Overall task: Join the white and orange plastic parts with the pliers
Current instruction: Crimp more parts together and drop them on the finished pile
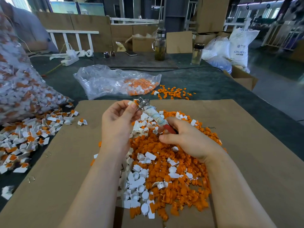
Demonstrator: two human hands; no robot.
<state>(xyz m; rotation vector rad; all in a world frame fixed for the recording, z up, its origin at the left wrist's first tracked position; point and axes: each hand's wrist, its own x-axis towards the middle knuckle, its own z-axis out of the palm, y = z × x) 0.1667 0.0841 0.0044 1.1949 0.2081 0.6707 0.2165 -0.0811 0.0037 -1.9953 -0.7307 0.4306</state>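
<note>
The left hand [117, 120] pinches a white and orange part [134, 102] at the metal head of the pliers [152, 113], whose wrapped handles the right hand [184, 139] grips, above the loose parts pile [172, 170] on cardboard [246, 145]

white sack [240, 46] — "ABS RESIN" | other print — unreadable

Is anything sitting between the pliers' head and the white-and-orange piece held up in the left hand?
Nothing visible: the pliers, gripped by the right hand, have their metal head right at the white and orange part pinched in the left hand.
</note>
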